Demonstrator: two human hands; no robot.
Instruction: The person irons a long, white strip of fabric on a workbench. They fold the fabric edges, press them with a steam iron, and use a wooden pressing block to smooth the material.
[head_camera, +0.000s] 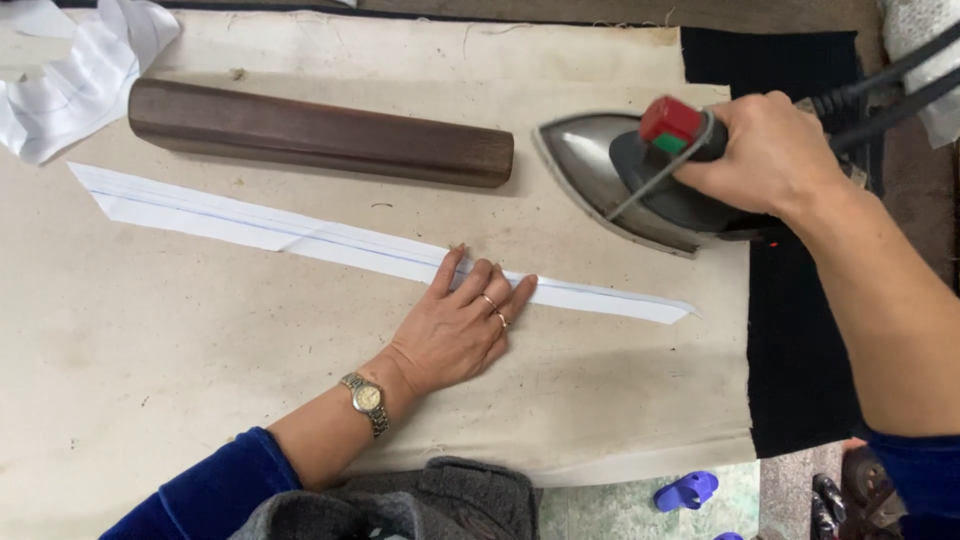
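Note:
A long, narrow strip of white fabric (300, 235) lies diagonally across the beige padded board (150, 340). My left hand (460, 325) rests flat on it, fingers pressing the strip near its right part. My right hand (770, 150) grips the dark handle of a steel iron (600, 175) with a red knob. The iron sits at the board's right side, its tip pointing left, just above the strip's right end.
A dark wooden block (320, 132) lies along the back of the board. White cloth (80, 70) is bunched at the far left corner. Black fabric (800, 350) covers the right side. Cords (890, 90) run off the iron to the right. Grey cloth (440, 500) lies at the near edge.

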